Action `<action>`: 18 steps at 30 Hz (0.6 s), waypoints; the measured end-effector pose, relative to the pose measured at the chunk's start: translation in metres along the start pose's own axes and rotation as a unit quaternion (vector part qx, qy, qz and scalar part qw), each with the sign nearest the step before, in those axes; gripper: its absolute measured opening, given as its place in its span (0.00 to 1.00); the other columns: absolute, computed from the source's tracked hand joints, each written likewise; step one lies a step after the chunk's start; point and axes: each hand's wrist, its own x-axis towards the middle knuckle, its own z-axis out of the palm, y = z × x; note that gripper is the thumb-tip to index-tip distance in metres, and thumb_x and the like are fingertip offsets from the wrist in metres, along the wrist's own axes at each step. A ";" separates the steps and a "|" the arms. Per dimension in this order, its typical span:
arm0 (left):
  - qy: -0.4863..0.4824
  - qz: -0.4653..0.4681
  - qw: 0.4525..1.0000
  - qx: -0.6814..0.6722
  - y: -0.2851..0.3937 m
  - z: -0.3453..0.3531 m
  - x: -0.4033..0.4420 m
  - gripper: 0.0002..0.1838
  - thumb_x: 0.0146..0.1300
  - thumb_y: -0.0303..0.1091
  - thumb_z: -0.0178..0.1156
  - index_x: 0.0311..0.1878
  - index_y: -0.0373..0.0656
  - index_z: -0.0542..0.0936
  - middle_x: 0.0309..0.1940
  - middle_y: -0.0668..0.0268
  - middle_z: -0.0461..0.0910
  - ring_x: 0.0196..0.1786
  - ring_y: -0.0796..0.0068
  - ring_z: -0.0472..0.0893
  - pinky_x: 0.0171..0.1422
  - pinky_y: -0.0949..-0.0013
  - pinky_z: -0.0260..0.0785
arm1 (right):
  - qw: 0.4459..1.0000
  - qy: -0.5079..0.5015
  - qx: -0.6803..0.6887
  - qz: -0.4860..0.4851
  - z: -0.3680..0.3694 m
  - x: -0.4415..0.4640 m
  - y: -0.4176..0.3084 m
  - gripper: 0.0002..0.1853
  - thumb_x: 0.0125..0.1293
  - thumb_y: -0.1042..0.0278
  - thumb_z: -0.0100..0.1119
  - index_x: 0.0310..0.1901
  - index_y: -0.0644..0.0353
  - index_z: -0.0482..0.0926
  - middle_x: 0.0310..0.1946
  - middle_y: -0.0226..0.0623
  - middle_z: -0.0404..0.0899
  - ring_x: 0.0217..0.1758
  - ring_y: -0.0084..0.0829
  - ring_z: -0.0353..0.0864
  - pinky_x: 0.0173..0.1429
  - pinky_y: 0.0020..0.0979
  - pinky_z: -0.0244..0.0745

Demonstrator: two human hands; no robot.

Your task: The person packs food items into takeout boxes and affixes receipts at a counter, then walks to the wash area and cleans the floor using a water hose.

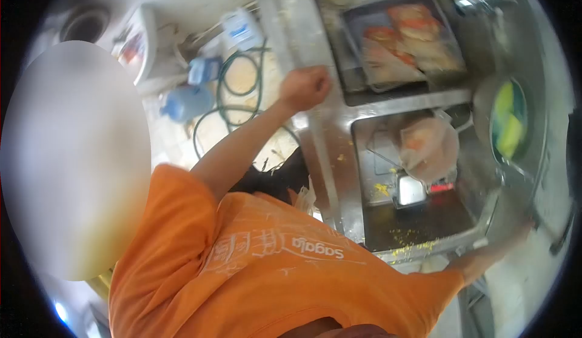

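Observation:
My left hand (306, 88) is closed in a fist at the near metal edge of the double sink (330, 150). Nothing shows in its fingers. At the far right, my right hand (526, 224) is smeared and partly lost against the pale counter, close to a dark rod-like thing (561, 232). In the sink basin nearer that arm sits a round, whitish bowl or bag (429, 150) with something orange inside. Beside it lie a small shiny metal container (411, 190) and a red object (441, 187). Yellow bits (412, 244) are scattered along the basin's edge.
A dark tray (403, 41) of pale and orange food pieces rests over the other basin. Behind stands a metal bowl (508, 120) with yellow-green things, near a faucet (485, 1). On the floor at left are a green hose (260, 74), a blue bottle (188, 103) and a white jug (241, 29).

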 end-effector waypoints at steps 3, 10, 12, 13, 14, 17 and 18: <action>-0.007 -0.010 1.000 0.012 0.006 -0.010 0.003 0.07 0.59 0.36 0.60 0.29 0.46 0.76 0.23 0.59 0.79 0.27 0.52 0.81 0.32 0.53 0.73 | 0.996 -0.015 -0.080 0.047 -0.006 0.005 -0.001 0.31 0.73 0.36 0.44 0.39 0.59 0.83 0.41 0.45 0.83 0.34 0.42 0.85 0.38 0.41 0.79; -0.026 0.002 1.000 -0.007 0.002 -0.007 0.006 0.09 0.61 0.38 0.59 0.29 0.45 0.76 0.22 0.60 0.81 0.28 0.53 0.82 0.34 0.55 0.74 | 0.967 -0.027 0.075 0.241 -0.065 -0.060 -0.017 0.44 0.63 0.30 0.55 0.59 0.70 0.66 0.44 0.50 0.82 0.39 0.39 0.86 0.38 0.41 0.84; -0.017 0.020 0.999 -0.022 -0.002 -0.001 0.005 0.09 0.59 0.38 0.59 0.29 0.45 0.76 0.23 0.57 0.81 0.27 0.51 0.81 0.34 0.53 0.75 | 0.819 0.009 0.501 0.279 -0.200 -0.139 -0.055 0.40 0.62 0.53 0.67 0.59 0.80 0.59 0.44 0.56 0.82 0.38 0.35 0.84 0.39 0.38 0.83; -0.014 0.021 0.999 -0.025 -0.003 -0.001 0.004 0.09 0.59 0.40 0.60 0.29 0.45 0.76 0.24 0.57 0.81 0.28 0.51 0.82 0.35 0.53 0.75 | 0.692 0.033 0.654 0.302 -0.280 -0.179 -0.080 0.41 0.61 0.64 0.73 0.59 0.84 0.55 0.44 0.59 0.82 0.38 0.32 0.83 0.39 0.36 0.83; -0.010 0.025 0.999 -0.027 -0.005 0.000 0.002 0.10 0.59 0.41 0.60 0.29 0.45 0.77 0.24 0.57 0.82 0.28 0.51 0.82 0.36 0.52 0.75 | 0.710 0.035 0.638 0.295 -0.358 -0.242 -0.104 0.37 0.64 0.62 0.70 0.60 0.79 0.57 0.43 0.54 0.82 0.40 0.32 0.82 0.45 0.35 0.81; -0.034 0.050 0.998 -0.019 -0.010 0.006 0.006 0.12 0.61 0.42 0.61 0.36 0.43 0.80 0.36 0.49 0.81 0.40 0.51 0.82 0.45 0.48 0.71 | 0.648 -0.048 0.687 0.324 -0.540 -0.447 -0.159 0.18 0.73 0.65 0.57 0.57 0.64 0.69 0.40 0.39 0.79 0.41 0.30 0.79 0.49 0.29 0.76; -0.100 -0.001 0.995 -0.024 -0.012 0.008 0.005 0.13 0.60 0.42 0.61 0.41 0.43 0.81 0.46 0.43 0.80 0.49 0.50 0.80 0.53 0.44 0.67 | 0.618 -0.123 0.709 0.318 -0.595 -0.507 -0.182 0.19 0.73 0.62 0.57 0.58 0.64 0.69 0.33 0.33 0.75 0.35 0.24 0.74 0.44 0.26 0.73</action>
